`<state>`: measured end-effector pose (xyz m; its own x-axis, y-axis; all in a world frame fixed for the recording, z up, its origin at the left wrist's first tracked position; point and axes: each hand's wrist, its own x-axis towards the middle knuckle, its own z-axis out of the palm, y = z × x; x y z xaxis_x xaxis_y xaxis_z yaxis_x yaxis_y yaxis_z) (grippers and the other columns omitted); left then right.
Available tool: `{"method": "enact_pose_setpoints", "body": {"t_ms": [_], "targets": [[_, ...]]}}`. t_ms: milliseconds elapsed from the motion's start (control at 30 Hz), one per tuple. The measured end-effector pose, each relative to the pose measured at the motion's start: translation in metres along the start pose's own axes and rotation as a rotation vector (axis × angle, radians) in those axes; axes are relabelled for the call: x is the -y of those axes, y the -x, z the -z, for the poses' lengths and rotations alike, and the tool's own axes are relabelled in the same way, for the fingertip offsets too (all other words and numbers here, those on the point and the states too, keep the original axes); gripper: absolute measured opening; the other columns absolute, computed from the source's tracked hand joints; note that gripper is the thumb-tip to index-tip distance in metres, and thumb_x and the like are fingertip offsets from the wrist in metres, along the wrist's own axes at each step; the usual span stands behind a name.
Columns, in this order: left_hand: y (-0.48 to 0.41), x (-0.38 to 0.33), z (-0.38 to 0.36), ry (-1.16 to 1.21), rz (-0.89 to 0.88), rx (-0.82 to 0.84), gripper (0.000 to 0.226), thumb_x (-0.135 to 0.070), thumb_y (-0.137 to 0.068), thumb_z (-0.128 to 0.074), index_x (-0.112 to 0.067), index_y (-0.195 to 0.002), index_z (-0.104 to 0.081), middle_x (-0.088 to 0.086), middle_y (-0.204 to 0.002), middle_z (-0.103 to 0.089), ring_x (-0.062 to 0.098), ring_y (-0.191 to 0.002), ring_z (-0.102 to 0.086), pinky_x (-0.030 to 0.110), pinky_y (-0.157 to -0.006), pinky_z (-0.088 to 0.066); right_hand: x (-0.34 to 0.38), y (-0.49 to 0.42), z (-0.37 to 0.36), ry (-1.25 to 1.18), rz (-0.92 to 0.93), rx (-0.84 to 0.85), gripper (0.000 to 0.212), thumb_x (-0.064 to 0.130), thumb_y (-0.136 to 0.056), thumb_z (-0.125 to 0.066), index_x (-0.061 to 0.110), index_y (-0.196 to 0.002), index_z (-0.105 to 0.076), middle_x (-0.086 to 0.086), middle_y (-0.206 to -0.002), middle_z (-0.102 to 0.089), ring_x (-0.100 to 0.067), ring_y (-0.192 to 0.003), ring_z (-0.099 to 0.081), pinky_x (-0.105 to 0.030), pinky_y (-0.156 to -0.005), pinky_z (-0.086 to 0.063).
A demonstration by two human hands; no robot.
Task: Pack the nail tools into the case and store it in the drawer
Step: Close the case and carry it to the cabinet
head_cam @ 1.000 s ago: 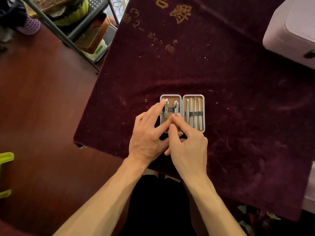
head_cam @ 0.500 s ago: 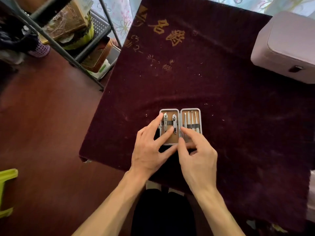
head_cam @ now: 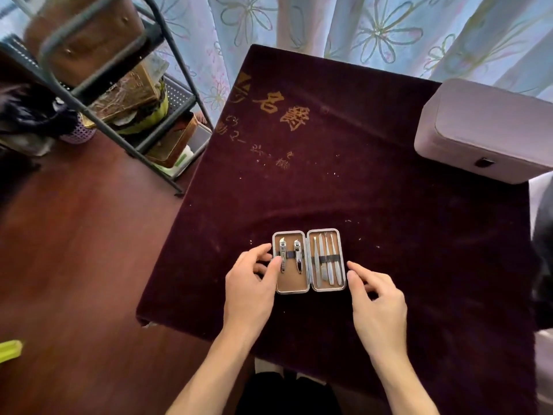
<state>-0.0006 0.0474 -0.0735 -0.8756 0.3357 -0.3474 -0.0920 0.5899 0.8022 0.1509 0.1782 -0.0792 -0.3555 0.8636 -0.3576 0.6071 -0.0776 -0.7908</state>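
Observation:
A small metal-rimmed case [head_cam: 293, 286] lies open flat on the dark red velvet table [head_cam: 419, 250]. Its left half holds two nail clippers [head_cam: 290, 255] under an elastic strap. Several slim steel tools [head_cam: 326, 259] are strapped into the right half. My left hand [head_cam: 250, 283] rests at the case's left edge, fingers curled and touching the rim. On the other side, my right hand [head_cam: 375, 295] has its fingertips just beside the right rim, fingers spread, nothing in it.
A pale pink box [head_cam: 484, 130] with a dark clasp stands at the table's far right corner. A metal shelf rack [head_cam: 119, 94] with tins stands to the left on the brown floor. Flowered curtains [head_cam: 359, 25] hang behind the table.
Both hands have come off the case's inside and moved apart to its left and right edges. The camera has tilted up, showing more of the table and the curtains.

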Motion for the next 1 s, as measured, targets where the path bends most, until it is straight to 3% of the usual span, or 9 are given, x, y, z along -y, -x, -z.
{"method": "enact_pose_setpoints", "body": {"t_ms": [367,500,633,767,900,1000], "targets": [[-0.015,-0.003,0.012,-0.025,0.053,0.119,0.015,-0.026,-0.093,-0.073,-0.033,-0.106,-0.075,-0.013,-0.085,-0.075,-0.007,-0.075,-0.065,0.004,-0.064,-0.047,-0.005,-0.003,-0.004,-0.086,-0.018,0.032,0.025,0.023,-0.103,-0.068,0.045,-0.11,-0.078,0.019,-0.1,-0.074,0.008,-0.092,-0.063,-0.019,-0.073,-0.046],[-0.016,-0.003,0.015,0.001,0.088,0.177,0.009,-0.029,-0.094,-0.071,-0.036,-0.098,-0.071,-0.009,-0.086,-0.075,0.004,-0.079,-0.071,0.018,-0.072,-0.054,-0.004,-0.002,-0.002,-0.097,-0.017,0.053,0.026,0.024,-0.103,-0.067,0.047,-0.109,-0.077,0.019,-0.107,-0.076,0.011,-0.095,-0.063,-0.02,-0.075,-0.047],[-0.014,-0.007,0.02,0.087,0.13,0.242,0.006,-0.031,-0.097,-0.068,-0.029,-0.099,-0.074,-0.007,-0.084,-0.078,0.002,-0.071,-0.072,0.017,-0.064,-0.051,0.006,0.001,0.003,-0.172,-0.032,0.101,0.023,0.031,-0.104,-0.066,0.05,-0.108,-0.078,0.021,-0.109,-0.08,0.012,-0.101,-0.068,-0.02,-0.086,-0.052],[-0.004,-0.013,0.017,0.213,0.167,0.272,0.009,-0.032,-0.098,-0.068,-0.024,-0.101,-0.071,-0.006,-0.087,-0.08,0.009,-0.073,-0.076,0.017,-0.057,-0.054,0.018,0.009,0.007,-0.177,0.032,0.161,0.017,0.043,-0.099,-0.071,0.054,-0.112,-0.075,0.029,-0.109,-0.075,0.006,-0.104,-0.069,-0.02,-0.085,-0.05],[0.004,-0.021,0.01,0.296,0.221,0.293,0.014,-0.032,-0.097,-0.069,-0.02,-0.104,-0.068,-0.003,-0.086,-0.081,0.015,-0.074,-0.079,0.017,-0.053,-0.052,0.024,0.02,0.008,-0.046,0.131,0.201,0.045,0.067,-0.082,-0.074,0.049,-0.122,-0.068,0.029,-0.117,-0.068,0.003,-0.109,-0.063,-0.021,-0.086,-0.045],[0.006,-0.029,0.005,0.344,0.246,0.307,0.016,-0.031,-0.096,-0.071,-0.018,-0.104,-0.067,-0.001,-0.084,-0.082,0.015,-0.072,-0.079,0.016,-0.053,-0.052,0.03,0.025,0.005,0.038,0.193,0.261,0.057,0.072,-0.074,-0.076,0.05,-0.125,-0.064,0.023,-0.116,-0.068,0.002,-0.113,-0.062,-0.015,-0.088,-0.044]]}}
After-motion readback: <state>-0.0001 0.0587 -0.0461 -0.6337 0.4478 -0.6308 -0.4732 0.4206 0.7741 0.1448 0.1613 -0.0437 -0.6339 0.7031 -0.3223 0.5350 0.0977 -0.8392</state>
